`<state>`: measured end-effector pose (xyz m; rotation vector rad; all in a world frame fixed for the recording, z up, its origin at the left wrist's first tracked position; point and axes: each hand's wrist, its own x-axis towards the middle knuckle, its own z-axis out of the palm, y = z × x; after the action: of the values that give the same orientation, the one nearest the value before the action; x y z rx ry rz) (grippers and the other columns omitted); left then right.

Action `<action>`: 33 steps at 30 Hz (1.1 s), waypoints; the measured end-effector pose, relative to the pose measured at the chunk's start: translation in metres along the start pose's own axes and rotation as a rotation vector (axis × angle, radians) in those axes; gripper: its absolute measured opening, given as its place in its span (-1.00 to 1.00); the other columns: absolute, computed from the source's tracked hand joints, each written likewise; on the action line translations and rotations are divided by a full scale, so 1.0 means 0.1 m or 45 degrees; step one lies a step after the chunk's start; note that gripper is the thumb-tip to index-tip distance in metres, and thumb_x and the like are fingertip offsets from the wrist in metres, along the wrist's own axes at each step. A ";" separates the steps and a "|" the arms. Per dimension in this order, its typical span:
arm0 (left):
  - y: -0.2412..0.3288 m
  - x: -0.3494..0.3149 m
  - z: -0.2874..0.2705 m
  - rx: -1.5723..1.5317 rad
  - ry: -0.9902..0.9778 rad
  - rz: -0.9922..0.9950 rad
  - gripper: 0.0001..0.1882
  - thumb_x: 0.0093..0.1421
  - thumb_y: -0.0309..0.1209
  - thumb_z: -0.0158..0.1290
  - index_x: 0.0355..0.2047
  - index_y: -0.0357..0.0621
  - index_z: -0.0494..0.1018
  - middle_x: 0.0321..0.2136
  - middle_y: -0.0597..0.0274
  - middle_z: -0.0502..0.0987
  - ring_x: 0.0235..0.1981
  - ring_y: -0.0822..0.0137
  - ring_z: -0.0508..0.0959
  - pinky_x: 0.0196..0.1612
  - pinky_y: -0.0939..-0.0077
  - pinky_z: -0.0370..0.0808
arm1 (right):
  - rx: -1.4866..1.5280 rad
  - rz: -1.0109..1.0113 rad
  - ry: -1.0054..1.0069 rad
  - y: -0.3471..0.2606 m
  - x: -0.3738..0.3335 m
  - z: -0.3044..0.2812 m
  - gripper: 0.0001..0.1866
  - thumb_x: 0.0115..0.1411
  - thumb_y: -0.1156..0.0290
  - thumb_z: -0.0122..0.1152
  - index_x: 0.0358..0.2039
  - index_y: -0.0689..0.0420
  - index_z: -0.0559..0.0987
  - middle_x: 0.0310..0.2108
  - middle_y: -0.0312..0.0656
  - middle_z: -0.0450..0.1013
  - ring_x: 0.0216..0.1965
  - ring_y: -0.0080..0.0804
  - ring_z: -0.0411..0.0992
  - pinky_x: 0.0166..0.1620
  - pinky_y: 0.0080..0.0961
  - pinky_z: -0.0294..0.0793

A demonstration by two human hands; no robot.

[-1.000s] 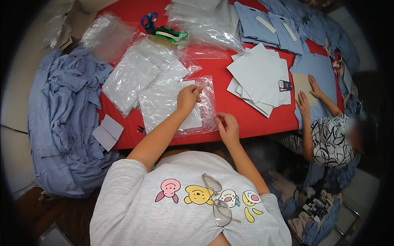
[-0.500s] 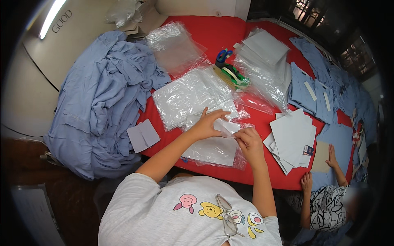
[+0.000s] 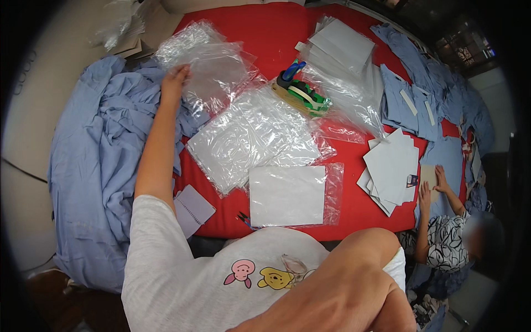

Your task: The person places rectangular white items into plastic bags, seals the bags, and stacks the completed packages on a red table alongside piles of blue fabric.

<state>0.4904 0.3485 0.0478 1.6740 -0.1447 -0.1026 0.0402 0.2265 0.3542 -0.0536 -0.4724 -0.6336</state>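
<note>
My left hand (image 3: 175, 78) reaches to the far left, its fingers closed at the near-left edge of a clear plastic bag (image 3: 214, 69) on a loose pile. My right arm is bent close at the lower right, and its hand is out of the picture. In front of me lies a white sheet (image 3: 286, 195) inside a clear bag, flat at the table's near edge. Just beyond it spreads a stack of bagged white sheets (image 3: 238, 141), glossy and overlapping.
Blue cloth (image 3: 105, 166) heaps at left, beside a spiral notebook (image 3: 193, 210). Small black-tipped snips (image 3: 243, 218) lie near me. A green tape dispenser (image 3: 304, 97) holds blue-handled scissors (image 3: 293, 70). White sheets (image 3: 394, 166) and folded blue shirts (image 3: 406, 105) lie right, near a co-worker's hands (image 3: 431, 188).
Both hands have left the bagged sheet, which now lies flat. My left hand has moved far left to the clear bags; my right arm has drawn back toward me.
</note>
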 end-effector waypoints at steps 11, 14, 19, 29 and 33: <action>-1.20 1.84 -0.79 1.124 0.408 0.558 -0.45 0.37 -0.31 0.27 0.27 -0.35 0.47 0.12 -0.06 0.57 0.13 0.08 0.54 0.21 0.31 0.43 | -0.598 0.370 -0.290 -0.01 0.84 -0.66 -0.50 0.51 0.23 0.27 -0.07 0.58 0.71 -0.26 0.28 0.71 -0.40 -0.04 0.74 -0.47 -0.41 0.74; -1.30 1.80 -0.63 1.488 0.592 0.646 -0.20 0.31 -0.26 0.33 0.40 -0.48 0.29 0.33 -0.27 0.41 0.34 -0.16 0.44 0.42 0.18 0.35 | -0.995 0.398 -0.317 -0.48 1.24 -1.06 -0.69 0.48 0.41 0.25 -0.05 0.48 0.68 -0.24 0.17 0.70 -0.32 -0.12 0.72 -0.31 -0.40 0.72; -0.49 0.75 0.26 0.678 0.688 0.328 0.07 0.22 -0.21 0.42 0.52 -0.53 0.07 0.48 -0.42 0.19 0.48 -0.23 0.30 0.56 0.11 0.17 | -2.212 0.430 0.402 -1.53 1.11 -1.99 -0.79 0.36 0.57 0.39 -0.03 0.31 0.65 -0.14 -0.11 0.68 -0.08 -0.44 0.65 0.03 -0.52 0.64; -0.30 -3.54 1.94 1.053 -1.073 0.679 0.04 0.23 0.25 0.26 0.62 0.22 0.14 0.67 0.03 -0.11 0.67 -0.13 -0.19 0.59 -0.43 -0.25 | -3.484 0.632 0.327 -2.70 -0.85 -3.11 -0.67 0.16 0.40 0.55 -0.14 0.25 0.64 -0.21 -0.04 0.58 -0.20 0.03 0.61 -0.12 -0.13 0.60; -0.50 -4.00 2.07 1.276 -1.023 0.811 0.01 0.28 0.33 0.14 0.62 0.25 0.14 0.67 0.04 -0.11 0.67 -0.09 -0.17 0.59 -0.42 -0.28 | -3.177 0.716 0.473 -2.93 -1.04 -3.28 -0.80 0.21 0.45 0.50 -0.29 0.29 0.66 -0.34 -0.04 0.59 -0.31 -0.04 0.60 -0.18 -0.18 0.60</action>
<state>0.0657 0.2130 -0.0319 2.3821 -1.5240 -0.2396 -0.0694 -0.0152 -0.0117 -2.2776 0.9334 -0.2859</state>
